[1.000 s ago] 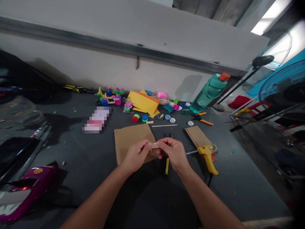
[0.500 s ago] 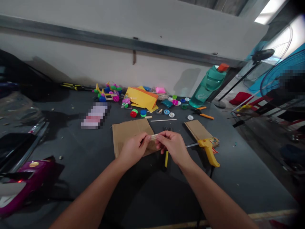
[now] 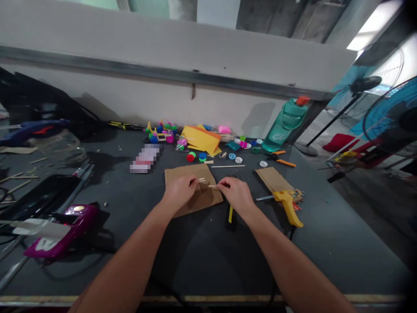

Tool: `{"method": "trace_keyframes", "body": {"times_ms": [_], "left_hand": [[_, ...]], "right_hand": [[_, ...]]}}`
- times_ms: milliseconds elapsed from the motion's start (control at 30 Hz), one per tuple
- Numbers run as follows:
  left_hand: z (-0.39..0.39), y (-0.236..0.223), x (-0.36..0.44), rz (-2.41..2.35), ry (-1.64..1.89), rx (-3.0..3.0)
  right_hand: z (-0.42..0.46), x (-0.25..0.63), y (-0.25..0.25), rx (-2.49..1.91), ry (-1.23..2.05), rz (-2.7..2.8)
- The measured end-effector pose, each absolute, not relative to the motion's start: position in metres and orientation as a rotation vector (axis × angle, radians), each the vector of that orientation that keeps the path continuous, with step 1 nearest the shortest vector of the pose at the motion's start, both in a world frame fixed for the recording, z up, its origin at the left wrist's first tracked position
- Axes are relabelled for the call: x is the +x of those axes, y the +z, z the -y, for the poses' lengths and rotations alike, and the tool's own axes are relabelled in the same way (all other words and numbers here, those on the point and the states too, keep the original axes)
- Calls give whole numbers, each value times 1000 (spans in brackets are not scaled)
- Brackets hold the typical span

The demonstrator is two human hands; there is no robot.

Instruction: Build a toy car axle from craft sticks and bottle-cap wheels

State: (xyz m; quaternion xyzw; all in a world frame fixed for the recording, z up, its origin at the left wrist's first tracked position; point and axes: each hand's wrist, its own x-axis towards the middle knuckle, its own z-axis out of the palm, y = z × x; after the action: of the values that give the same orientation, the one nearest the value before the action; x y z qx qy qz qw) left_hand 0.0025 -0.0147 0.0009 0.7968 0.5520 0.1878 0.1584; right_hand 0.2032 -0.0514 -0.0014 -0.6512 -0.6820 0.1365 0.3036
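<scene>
Pinched in my left hand (image 3: pixel 181 191) are a few short wooden sticks (image 3: pixel 202 179), their pale ends poking out to the right. My right hand (image 3: pixel 237 191) grips one short wooden stick (image 3: pixel 212 186) by its right end, its free end pointing left. A small gap separates the two hands. Below them lies a square of brown cardboard (image 3: pixel 195 202) on the dark table. A yellow-and-black cutter (image 3: pixel 230 214) rests beneath my right hand, partly covered by it.
To the right are a yellow glue gun (image 3: pixel 286 204), a cardboard piece (image 3: pixel 272 179) and orange-handled pliers (image 3: pixel 283 161). A green bottle (image 3: pixel 283 126) stands behind. Bottle caps, a long stick (image 3: pixel 228 166) and yellow paper (image 3: pixel 202 140) lie at the back. A purple device (image 3: pixel 70 230) sits left.
My hands have drawn apart. The sticks were held together between both hands; now one is in my right hand and the others stay in my left. The view has shifted.
</scene>
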Motion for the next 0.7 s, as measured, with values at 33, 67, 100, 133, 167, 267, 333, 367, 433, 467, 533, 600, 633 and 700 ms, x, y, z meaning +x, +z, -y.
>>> {"method": "trace_keyframes", "body": {"times_ms": [33,67,100,133,167,267,333,367,433,467,533,600,633,700], "left_hand": [[14,0,2,-1576,520,2306],[14,-1,1,-1577,509,2326],[14,-1,0,-1581,500,2344],[14,-2,-1,-1596,491,2358],[13,-2,-2,-1623,477,2367],[11,-2,-4,-1707,406,2354],[10,-1,-5,-1727,371,2336],[10,-1,-5,-1726,363,2331],[10,-1,-6,-1720,362,2327],[10,0,-6,-1717,364,2324],[10,0,-7,-1717,372,2310],[10,1,-6,-1716,397,2269],[10,2,-6,-1696,420,2236],[9,3,-4,-1586,498,2152]], "right_hand": [[52,202,-2,-1724,284,1868],[53,200,-2,-1725,221,1917],[54,197,-2,-1729,168,1957],[55,194,-2,-1735,120,1994],[56,190,-2,-1741,76,2032],[59,177,-3,-1738,-45,2140],[59,169,-5,-1727,-83,2189],[58,165,-6,-1719,-81,2206],[58,161,-7,-1684,-36,2229],[57,161,-8,-1659,-3,2233],[57,162,-7,-1609,66,2215],[58,167,-5,-1572,141,2155],[59,171,-4,-1560,182,2108],[60,179,-2,-1537,266,1984]]}}
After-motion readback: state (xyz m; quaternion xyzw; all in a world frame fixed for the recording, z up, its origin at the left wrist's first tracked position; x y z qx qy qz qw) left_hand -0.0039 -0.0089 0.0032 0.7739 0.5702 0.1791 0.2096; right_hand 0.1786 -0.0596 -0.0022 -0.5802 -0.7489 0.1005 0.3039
